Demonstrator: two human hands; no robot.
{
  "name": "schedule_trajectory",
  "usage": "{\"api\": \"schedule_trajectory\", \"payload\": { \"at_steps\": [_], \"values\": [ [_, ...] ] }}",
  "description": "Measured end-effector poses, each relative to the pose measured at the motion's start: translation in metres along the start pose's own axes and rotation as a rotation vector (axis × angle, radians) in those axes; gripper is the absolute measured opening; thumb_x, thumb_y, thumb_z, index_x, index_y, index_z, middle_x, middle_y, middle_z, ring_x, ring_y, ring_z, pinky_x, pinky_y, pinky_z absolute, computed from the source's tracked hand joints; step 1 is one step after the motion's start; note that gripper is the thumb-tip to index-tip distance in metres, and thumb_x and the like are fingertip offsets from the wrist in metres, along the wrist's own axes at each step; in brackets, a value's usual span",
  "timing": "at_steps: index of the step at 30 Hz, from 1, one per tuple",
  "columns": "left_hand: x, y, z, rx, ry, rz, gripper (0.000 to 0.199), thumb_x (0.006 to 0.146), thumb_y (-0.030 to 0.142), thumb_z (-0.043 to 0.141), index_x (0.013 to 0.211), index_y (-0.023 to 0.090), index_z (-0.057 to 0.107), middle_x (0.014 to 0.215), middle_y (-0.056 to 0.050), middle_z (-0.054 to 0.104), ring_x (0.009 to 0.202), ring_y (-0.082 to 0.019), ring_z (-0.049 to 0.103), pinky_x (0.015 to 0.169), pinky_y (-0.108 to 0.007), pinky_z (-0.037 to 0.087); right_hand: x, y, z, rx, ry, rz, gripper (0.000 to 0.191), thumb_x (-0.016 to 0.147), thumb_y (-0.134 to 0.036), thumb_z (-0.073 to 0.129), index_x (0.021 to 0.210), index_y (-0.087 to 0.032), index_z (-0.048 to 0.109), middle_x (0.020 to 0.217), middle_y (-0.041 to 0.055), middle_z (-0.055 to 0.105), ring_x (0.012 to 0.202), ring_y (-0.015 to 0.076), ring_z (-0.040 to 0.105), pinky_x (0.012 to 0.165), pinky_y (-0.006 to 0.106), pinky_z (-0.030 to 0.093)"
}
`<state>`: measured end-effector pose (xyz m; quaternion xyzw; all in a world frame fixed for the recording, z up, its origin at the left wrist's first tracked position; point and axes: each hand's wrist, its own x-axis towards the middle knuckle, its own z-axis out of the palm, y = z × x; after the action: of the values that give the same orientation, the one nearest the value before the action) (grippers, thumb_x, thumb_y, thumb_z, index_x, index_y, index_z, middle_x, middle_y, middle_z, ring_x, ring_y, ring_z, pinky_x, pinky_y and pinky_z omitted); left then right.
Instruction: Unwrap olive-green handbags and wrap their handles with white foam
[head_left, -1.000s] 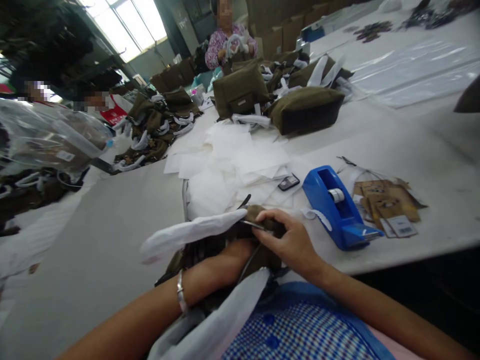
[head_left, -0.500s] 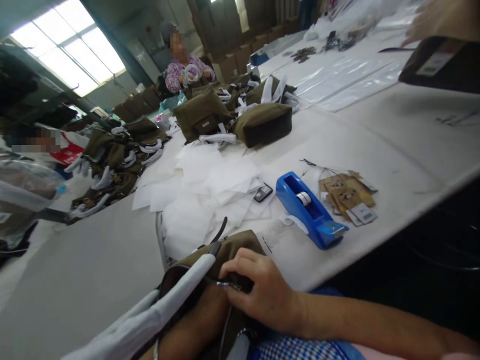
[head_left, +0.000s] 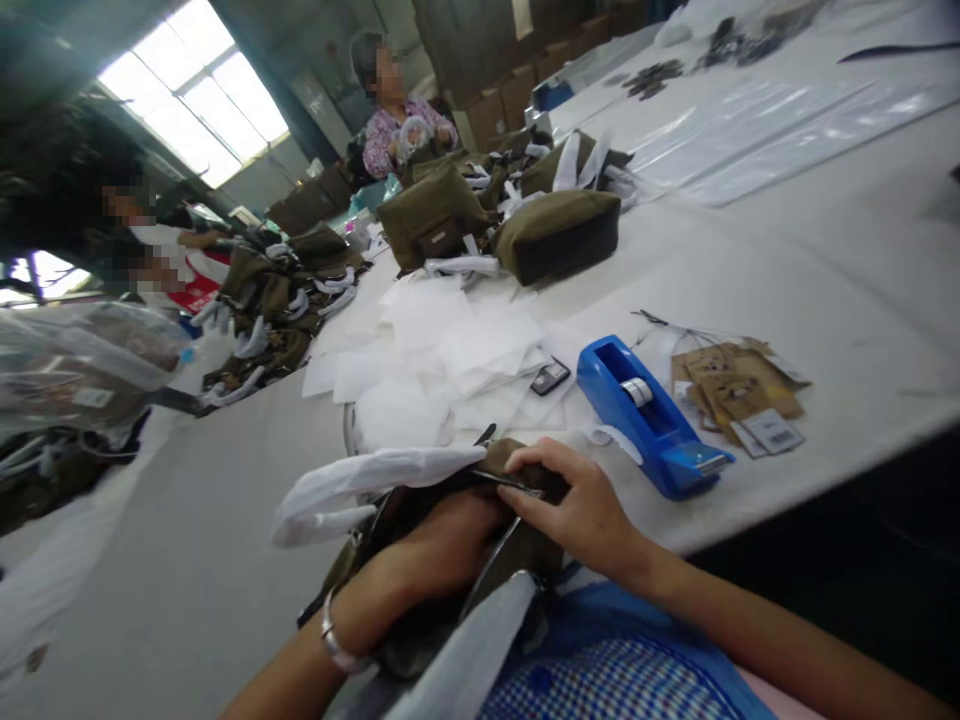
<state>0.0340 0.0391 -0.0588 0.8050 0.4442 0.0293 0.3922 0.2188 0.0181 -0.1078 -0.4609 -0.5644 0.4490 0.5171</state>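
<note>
An olive handbag (head_left: 525, 545) rests against my front at the table's edge, its zipped mouth spread apart. My left hand (head_left: 469, 525) reaches down inside it, and the fingers are hidden by the bag; a silver bracelet circles that wrist. With thumb and fingers my right hand (head_left: 574, 490) pinches the bag's edge at the end of the zipper. White wrapping covers the bag's handles (head_left: 375, 475), one arching to the left and the other hanging toward me. Just beyond lie loose white sheets (head_left: 450, 345) and a small dark card-like item (head_left: 550, 376).
A blue tape dispenser (head_left: 637, 410) stands right of the bag, beside brown tags (head_left: 739, 390) with strings. Farther off are more olive bags (head_left: 559, 235), another heap of bags (head_left: 277, 290) at left and clear plastic sheets (head_left: 787, 140). Co-workers (head_left: 409, 110) are at the far side.
My left forearm and the wrapped handle have shifted, showing more of the bag's mouth. My right hand keeps its pinch. The view has turned left, and a dark item at far right has left view.
</note>
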Motion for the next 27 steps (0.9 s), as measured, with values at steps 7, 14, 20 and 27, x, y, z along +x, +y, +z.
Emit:
{"api": "schedule_trajectory", "payload": {
  "at_steps": [7, 14, 20, 27],
  "values": [
    [-0.035, -0.027, 0.014, 0.283, -0.247, -0.159, 0.079, 0.086, 0.026, 0.071, 0.157, 0.028, 0.035, 0.166, -0.012, 0.029, 0.147, -0.04, 0.035, 0.118, -0.057, 0.033, -0.002, 0.003, 0.001, -0.119, -0.023, -0.006, 0.016, 0.087, -0.035, 0.074, 0.1, -0.026, 0.07, 0.099, 0.0006, 0.07, 0.092, 0.0193, 0.066, 0.081, 0.03, 0.05],
    [-0.078, -0.003, -0.048, 0.086, 0.03, 0.075, 0.038, 0.097, 0.026, 0.063, 0.134, 0.022, 0.064, 0.142, -0.009, 0.062, 0.13, -0.024, 0.058, 0.113, -0.033, 0.043, -0.002, -0.02, -0.022, -0.678, -0.062, -0.413, 0.038, 0.095, -0.042, 0.065, 0.128, -0.025, 0.064, 0.121, 0.0083, 0.067, 0.108, 0.0288, 0.066, 0.096, 0.042, 0.051],
    [-0.187, 0.011, -0.02, 0.036, 0.617, 0.005, 0.017, 0.102, 0.026, 0.056, 0.106, 0.021, 0.071, 0.103, -0.002, 0.077, 0.097, -0.014, 0.072, 0.087, -0.021, 0.054, 0.002, -0.07, -0.004, -0.599, -0.501, -0.884, 0.038, 0.096, -0.009, 0.051, 0.129, -0.024, 0.063, 0.123, 0.0026, 0.071, 0.112, 0.0137, 0.068, 0.103, 0.017, 0.049],
    [-0.179, -0.033, 0.063, 0.379, 0.942, 0.205, 0.044, 0.107, 0.04, 0.036, 0.121, 0.012, 0.066, 0.102, -0.01, 0.078, 0.1, -0.022, 0.072, 0.108, -0.044, 0.047, 0.025, -0.052, 0.098, -0.682, -1.253, -0.762, 0.057, 0.085, 0.003, 0.042, 0.132, -0.018, 0.065, 0.135, 0.0081, 0.067, 0.125, 0.0223, 0.064, 0.11, 0.034, 0.051]
  ]
}}
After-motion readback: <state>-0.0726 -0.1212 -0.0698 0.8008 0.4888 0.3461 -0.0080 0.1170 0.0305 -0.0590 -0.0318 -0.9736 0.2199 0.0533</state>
